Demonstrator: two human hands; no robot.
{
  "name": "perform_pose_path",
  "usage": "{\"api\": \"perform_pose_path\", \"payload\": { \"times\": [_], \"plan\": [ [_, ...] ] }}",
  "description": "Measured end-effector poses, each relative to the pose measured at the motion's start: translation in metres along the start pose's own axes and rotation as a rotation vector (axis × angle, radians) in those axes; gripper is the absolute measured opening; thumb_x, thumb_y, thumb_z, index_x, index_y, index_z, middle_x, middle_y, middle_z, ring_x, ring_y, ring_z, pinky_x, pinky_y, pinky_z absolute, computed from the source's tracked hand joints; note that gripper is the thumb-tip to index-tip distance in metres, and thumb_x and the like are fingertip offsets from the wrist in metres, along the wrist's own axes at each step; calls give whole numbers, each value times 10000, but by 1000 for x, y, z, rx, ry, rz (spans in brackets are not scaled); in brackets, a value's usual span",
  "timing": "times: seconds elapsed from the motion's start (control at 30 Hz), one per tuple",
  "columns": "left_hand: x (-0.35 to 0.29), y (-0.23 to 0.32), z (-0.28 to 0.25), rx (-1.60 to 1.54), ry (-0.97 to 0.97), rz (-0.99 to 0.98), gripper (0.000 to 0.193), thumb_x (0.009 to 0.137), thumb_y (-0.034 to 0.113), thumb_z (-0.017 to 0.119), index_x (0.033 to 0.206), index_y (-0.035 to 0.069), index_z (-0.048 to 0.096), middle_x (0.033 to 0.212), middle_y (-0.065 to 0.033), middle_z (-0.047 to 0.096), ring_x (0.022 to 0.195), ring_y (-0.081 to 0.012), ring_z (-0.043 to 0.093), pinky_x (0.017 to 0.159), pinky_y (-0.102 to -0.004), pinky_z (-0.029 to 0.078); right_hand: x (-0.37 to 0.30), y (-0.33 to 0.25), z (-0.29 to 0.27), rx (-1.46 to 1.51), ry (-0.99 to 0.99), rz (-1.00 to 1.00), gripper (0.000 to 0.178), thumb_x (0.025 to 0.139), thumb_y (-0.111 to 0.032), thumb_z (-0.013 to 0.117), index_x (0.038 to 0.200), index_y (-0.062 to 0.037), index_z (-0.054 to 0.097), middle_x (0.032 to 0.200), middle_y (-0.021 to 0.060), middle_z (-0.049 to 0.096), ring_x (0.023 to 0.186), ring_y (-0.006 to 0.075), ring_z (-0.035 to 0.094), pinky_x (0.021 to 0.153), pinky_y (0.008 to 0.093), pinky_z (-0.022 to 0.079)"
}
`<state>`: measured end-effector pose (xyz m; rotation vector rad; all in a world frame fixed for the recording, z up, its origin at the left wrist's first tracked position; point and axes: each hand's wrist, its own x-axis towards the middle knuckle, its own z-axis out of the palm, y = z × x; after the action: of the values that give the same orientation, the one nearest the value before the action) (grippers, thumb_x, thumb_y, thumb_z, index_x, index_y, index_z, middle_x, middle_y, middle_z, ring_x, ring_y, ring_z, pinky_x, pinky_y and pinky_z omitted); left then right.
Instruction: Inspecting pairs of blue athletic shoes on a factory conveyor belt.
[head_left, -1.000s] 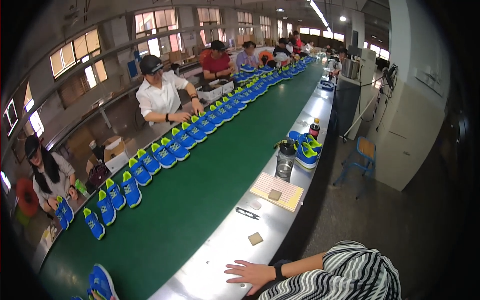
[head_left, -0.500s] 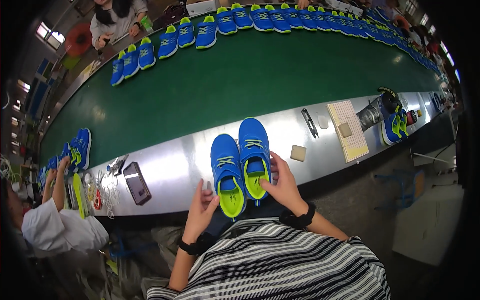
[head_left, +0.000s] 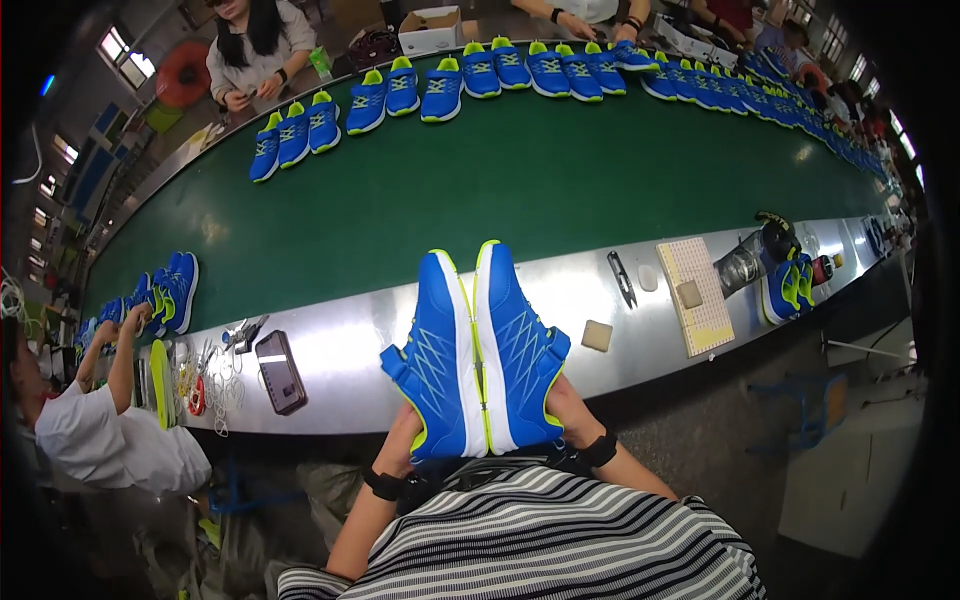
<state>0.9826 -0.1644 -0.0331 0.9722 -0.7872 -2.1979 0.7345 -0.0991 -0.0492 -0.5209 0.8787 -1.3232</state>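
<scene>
Two blue sneakers with lime-green trim stand on their sides before me, white soles pressed together and toes pointing away. My left hand (head_left: 401, 432) grips the left sneaker (head_left: 432, 345) near its heel; my right hand (head_left: 569, 408) grips the right sneaker (head_left: 518, 340) likewise. The fingers of both hands are mostly hidden by the shoes. A strap sticks out from the outer side of each sneaker, and the soles meet in a line down the middle.
A green conveyor belt (head_left: 330, 230) runs beyond the metal table edge (head_left: 340, 400), with a row of sneakers (head_left: 441, 92) along its far side. Nearby lie a phone (head_left: 281, 372), thread snips (head_left: 622, 278), an eraser-like block (head_left: 597, 336) and a paper pad (head_left: 700, 310). Co-workers sit left and across.
Both sneakers have been picked up and turned onto their sides, soles brought together. My hands, previously open beside them, now hold them. Across the belt, a co-worker's hands have come to a sneaker.
</scene>
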Motion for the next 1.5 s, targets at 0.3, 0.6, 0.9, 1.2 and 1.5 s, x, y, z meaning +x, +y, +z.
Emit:
{"api": "perform_pose_path", "payload": {
  "times": [0.3,0.6,0.9,1.2,1.5],
  "plan": [
    [-1,18,20,862,315,908,802,613,5,674,1374,36,425,1340,-197,430,1230,-335,471,1007,-395,409,8,-27,15,-803,157,-789,806,623,-24,661,1391,-118,436,1329,205,411,1214,352,460,1018,431,400],
    [-18,48,37,885,364,836,796,652,15,694,1396,13,413,1341,-172,430,1242,-307,457,1042,-386,382,7,-58,56,-875,175,-741,797,645,-60,701,1395,-94,435,1301,204,418,1188,321,486,1012,406,411],
    [-11,79,49,96,205,335,661,946,129,526,1511,117,183,1273,-137,506,1161,-208,541,949,-330,472,45,-68,88,-158,24,-79,767,894,-166,624,1509,-87,174,1239,155,464,1156,212,503,994,325,403],
    [5,10,-20,1203,336,527,519,873,248,690,1283,-17,511,1266,-232,526,1161,-338,536,985,-389,425,40,-12,16,-1265,150,-144,905,722,-421,790,1449,-99,358,1376,271,366,1288,421,365,1058,461,325],
    [86,39,-41,1236,432,730,504,991,327,456,1284,-80,500,1310,-277,512,1231,-417,478,1029,-446,364,57,-8,72,-1425,91,-485,917,565,-358,866,1343,-101,455,1398,260,348,1283,433,380,1027,486,361]
  ]
}}
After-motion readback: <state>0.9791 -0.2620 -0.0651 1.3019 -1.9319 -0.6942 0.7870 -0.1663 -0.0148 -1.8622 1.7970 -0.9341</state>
